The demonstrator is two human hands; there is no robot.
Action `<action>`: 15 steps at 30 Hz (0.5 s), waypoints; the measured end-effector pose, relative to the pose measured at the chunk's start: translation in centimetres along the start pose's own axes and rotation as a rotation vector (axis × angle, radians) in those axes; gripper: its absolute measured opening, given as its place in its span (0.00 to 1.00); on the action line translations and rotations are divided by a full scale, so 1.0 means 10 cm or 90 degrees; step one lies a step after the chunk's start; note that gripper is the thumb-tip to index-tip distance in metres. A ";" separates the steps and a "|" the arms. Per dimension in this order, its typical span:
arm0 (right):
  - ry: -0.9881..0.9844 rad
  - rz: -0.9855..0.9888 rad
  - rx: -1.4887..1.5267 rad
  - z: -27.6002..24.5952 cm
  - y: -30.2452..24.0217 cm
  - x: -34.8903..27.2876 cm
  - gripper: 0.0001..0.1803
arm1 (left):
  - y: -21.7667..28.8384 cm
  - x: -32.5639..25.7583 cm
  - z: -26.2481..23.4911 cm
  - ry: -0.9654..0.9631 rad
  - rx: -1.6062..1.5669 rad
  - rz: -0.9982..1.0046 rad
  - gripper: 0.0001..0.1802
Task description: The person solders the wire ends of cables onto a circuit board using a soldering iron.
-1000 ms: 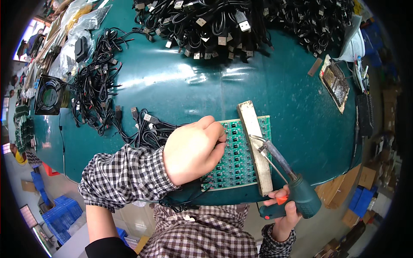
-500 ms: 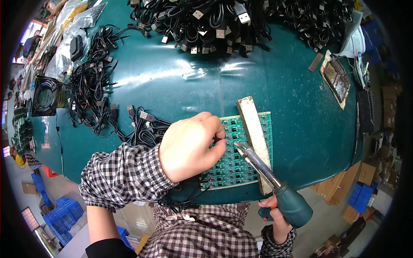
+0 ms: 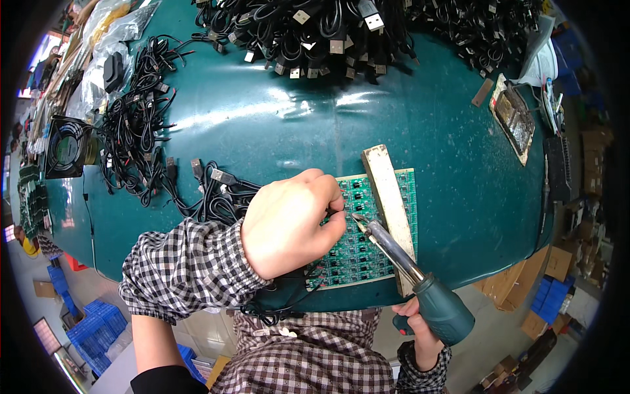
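From the head camera, the left hand (image 3: 289, 220) rests curled on a green circuit board (image 3: 367, 243) at the near edge of the teal table (image 3: 275, 131), fingertips pinched on something too small to tell. The right hand (image 3: 420, 328) grips a soldering iron (image 3: 407, 269), its tip touching the board beside a wooden strip (image 3: 390, 203). Black cables (image 3: 138, 131) lie to the left.

bare tabletop (image 3: 275, 131) ahead, cable pile (image 3: 315, 26) beyond

right hand (image 3: 420, 328) swinging the soldering iron (image 3: 407, 262) leftward, its tip now coming in over the green circuit board (image 3: 367, 243), closing on the left hand (image 3: 289, 220) fingertips
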State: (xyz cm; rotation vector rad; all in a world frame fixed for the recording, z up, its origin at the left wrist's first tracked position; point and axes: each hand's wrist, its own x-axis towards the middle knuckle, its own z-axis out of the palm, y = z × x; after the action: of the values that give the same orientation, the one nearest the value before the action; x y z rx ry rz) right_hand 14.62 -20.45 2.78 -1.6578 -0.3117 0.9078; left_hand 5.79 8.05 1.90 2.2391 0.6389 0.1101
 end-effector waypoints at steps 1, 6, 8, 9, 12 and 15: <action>0.000 0.001 0.000 0.00 0.00 0.00 0.11 | 0.00 0.00 0.00 -0.001 0.000 -0.001 0.06; -0.009 -0.013 0.000 -0.09 0.14 0.01 0.14 | 0.00 0.00 -0.01 0.000 -0.005 -0.005 0.06; -0.008 -0.013 -0.023 -0.03 0.05 0.02 0.14 | 0.00 0.00 -0.01 -0.002 -0.003 -0.006 0.06; -0.007 -0.014 -0.047 0.00 0.00 0.04 0.14 | 0.00 0.00 -0.01 -0.001 -0.003 -0.004 0.06; -0.002 -0.009 -0.035 0.01 -0.01 0.04 0.14 | 0.00 0.00 0.00 0.000 -0.001 -0.001 0.06; -0.011 -0.006 -0.036 0.01 0.00 0.03 0.14 | 0.01 0.00 0.00 0.002 0.005 -0.001 0.06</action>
State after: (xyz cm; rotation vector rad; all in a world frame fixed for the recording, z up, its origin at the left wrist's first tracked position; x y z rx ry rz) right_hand 14.79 -20.17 2.69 -1.7003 -0.3600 0.9134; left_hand 5.84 8.01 1.94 2.2460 0.6432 0.1100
